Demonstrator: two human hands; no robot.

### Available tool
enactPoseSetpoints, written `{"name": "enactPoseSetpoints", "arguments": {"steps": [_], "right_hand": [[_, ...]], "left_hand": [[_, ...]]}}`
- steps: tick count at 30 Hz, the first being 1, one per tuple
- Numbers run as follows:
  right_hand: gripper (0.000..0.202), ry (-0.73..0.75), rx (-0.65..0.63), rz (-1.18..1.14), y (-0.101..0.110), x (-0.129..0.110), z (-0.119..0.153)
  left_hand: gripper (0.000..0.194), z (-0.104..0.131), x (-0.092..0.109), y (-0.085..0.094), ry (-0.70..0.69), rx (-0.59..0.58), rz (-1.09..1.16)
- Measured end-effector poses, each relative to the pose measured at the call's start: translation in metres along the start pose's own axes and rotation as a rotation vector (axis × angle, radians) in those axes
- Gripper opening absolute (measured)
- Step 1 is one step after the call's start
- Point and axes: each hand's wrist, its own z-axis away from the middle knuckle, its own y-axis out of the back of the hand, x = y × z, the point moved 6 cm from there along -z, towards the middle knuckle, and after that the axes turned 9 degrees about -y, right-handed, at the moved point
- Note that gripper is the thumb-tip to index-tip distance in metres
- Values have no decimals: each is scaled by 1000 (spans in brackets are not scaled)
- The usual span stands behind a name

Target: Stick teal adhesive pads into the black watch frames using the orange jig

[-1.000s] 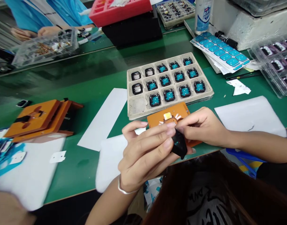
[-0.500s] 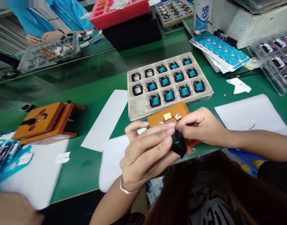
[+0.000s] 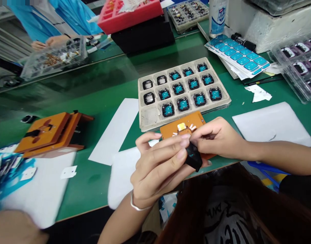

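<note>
Work at the near edge of a green tabletop (image 3: 90,184), clock positions being taken from the black part (image 3: 193,157) between the hands. The part sits close to this edge, and the edge slants from 8 o'clock up toward 3. At 12 o'clock, a compartmented tray (image 3: 150,117) of black frames borders the orange board (image 3: 182,121) under the hands. Green surface runs in a band beyond the tray and in a narrower lane on its 2 o'clock side, toward a white pad (image 3: 272,123). At 9 to 10 o'clock, another green stretch lies between a paper strip (image 3: 117,128) and an orange fixture (image 3: 46,130). The fingers cover much of the part and board; what lies under the palm is hidden. A clear tray (image 3: 301,64) at 2 o'clock is cut off by the frame, and a blurred shape (image 3: 14,225) at 8 o'clock is hard to make out. The left hand (image 3: 160,166) clasps the part, fingers extended nearly side by side, one lifted and crooked outward. The right hand (image 3: 219,139) enters from 3 o'clock, thumb and forefinger drawn together at the part's upper end; what they pinch cannot be told.
</note>
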Motion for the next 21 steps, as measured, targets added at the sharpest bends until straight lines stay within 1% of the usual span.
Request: {"name": "enactPoseSetpoints", "arguments": {"steps": [4,7,10,13,16,19,21], "right_hand": [[20,0,15,13,0,0,1],[17,4,24,20,0,0,0],[18,2,28,18,1,0,0],[19,-4,16,3,1,1,0],[15,-7,11,-14,1,3,0],[17,28,45,1,2,2,0],[17,26,43,12,2,2,0]], "left_hand": [[52,0,0,3,-13,18,1],[46,2,0,2,-3,4,-24],[40,3,0,2,22,-3,-37],[38,3,-1,2,21,-8,-37],[37,3,-2,1,11,-22,-50],[41,7,-3,2,18,-21,-58],[47,11,-7,1,74,-46,-19]]}}
